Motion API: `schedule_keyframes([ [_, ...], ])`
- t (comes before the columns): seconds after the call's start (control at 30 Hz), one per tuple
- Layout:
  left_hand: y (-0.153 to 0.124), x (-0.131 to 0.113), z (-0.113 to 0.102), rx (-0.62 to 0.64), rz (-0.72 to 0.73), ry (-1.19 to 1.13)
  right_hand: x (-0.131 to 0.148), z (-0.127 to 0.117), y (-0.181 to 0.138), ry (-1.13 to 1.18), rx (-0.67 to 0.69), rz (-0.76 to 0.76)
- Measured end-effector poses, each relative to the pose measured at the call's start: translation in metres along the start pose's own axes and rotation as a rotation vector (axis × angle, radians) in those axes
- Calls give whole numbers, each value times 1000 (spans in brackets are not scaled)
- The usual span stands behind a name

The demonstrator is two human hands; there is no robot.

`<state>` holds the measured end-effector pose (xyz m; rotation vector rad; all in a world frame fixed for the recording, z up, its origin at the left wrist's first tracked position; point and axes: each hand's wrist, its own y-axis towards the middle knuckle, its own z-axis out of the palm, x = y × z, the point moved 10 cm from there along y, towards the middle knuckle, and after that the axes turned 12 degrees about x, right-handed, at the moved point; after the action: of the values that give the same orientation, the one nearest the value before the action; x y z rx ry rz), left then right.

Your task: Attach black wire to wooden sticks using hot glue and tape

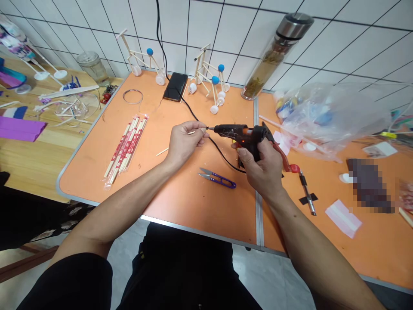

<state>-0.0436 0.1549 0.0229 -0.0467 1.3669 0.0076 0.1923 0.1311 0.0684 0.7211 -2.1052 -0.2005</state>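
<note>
A black hot glue gun [238, 132] is held in my right hand [263, 165], its nozzle pointing left and a small orange light lit on its side. My left hand [187, 140] pinches a thin pale wooden stick [191, 132], mostly covered by the fingers. The glue gun's nozzle tip meets a small dark spot at those fingertips; I cannot tell whether they touch. Below the hands lie thread snips [217, 177] with purple handles, blades apart. Another thin stick [162, 151] lies beside my left wrist.
Wrapped chopsticks [125, 148] lie on the orange table [180, 202]. Behind them stand small stick models [206, 73] with white wheels, a phone [176, 87] and a tall glass bottle [274, 56]. A black cable [222, 153] crosses under my hands. Plastic bags [322, 116] and a pen [307, 193] are at right.
</note>
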Motion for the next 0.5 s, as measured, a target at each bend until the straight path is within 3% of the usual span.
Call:
schedule_keyframes([
  [0.5,0,0,0,4,7,6,-2,-1,-1,-29,-4,4],
])
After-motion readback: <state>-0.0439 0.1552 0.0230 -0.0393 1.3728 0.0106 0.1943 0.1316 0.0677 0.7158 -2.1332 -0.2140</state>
